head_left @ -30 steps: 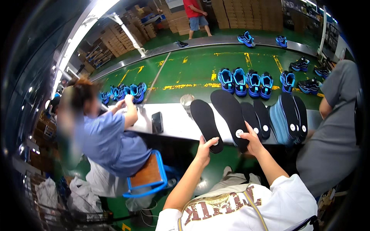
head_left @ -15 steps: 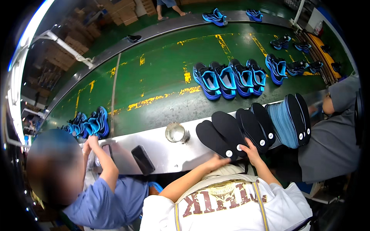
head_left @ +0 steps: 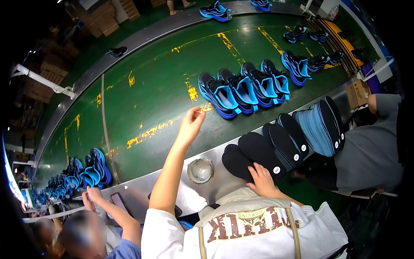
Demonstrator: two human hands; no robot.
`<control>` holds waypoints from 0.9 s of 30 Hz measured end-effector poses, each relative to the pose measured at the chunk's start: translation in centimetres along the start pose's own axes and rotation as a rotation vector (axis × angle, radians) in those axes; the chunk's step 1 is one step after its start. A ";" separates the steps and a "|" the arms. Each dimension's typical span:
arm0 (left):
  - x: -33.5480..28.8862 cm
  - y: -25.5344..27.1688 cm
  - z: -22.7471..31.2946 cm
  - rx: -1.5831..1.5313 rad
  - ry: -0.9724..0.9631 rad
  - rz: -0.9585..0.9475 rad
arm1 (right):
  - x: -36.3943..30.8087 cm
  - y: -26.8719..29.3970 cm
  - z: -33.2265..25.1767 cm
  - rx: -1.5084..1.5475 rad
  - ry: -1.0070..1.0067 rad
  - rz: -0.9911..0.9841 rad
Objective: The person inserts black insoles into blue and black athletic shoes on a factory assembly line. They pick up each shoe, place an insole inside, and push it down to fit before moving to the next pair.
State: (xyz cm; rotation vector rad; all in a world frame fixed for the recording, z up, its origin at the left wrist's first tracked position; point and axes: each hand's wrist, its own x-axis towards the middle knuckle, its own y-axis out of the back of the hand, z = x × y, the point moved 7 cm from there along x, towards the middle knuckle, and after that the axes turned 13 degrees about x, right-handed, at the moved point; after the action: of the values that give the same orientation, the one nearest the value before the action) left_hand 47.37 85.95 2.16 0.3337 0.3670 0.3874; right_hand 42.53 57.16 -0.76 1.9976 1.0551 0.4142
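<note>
Over the green conveyor, my left hand (head_left: 192, 122) is raised just short of a row of black-and-blue sneakers (head_left: 218, 96). Its fingers are loosely bent and apart, with nothing visible in them. My right hand (head_left: 262, 183) lies with fingers stretched over the near ends of black insoles (head_left: 258, 149) on the metal ledge, touching the leftmost one and covering its near end. A round white sticker marks the neighbouring insole. To the right stand more black insoles (head_left: 280, 140) and a thick stack of insoles with blue undersides (head_left: 314, 131).
A round glass jar (head_left: 200, 170) stands on the metal ledge (head_left: 140, 190) left of the insoles. Beside a phone (head_left: 120, 202), a co-worker's hands (head_left: 91, 196) are near more sneakers (head_left: 97, 170). Another person in grey (head_left: 366, 149) sits at right, near a cardboard box (head_left: 357, 94).
My left hand has left the insoles and moved up and left over the conveyor. My right hand has shifted left onto the leftmost insole. The view has turned.
</note>
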 end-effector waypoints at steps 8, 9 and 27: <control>9.0 -4.7 1.1 0.747 -0.302 0.350 | 1.2 3.0 -0.1 0.133 0.033 -0.138; 9.9 -5.5 1.1 0.663 -0.341 0.349 | 1.4 3.8 0.3 0.331 -0.007 -0.155; 11.1 -1.7 -2.5 0.042 -0.114 0.308 | 2.4 -1.7 -0.3 0.175 0.276 -0.619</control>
State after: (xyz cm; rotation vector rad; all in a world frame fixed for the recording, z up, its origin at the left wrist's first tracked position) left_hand 56.44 89.74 -3.78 0.4533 0.2116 0.6604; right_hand 42.88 59.77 -2.13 1.6666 1.8584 0.2686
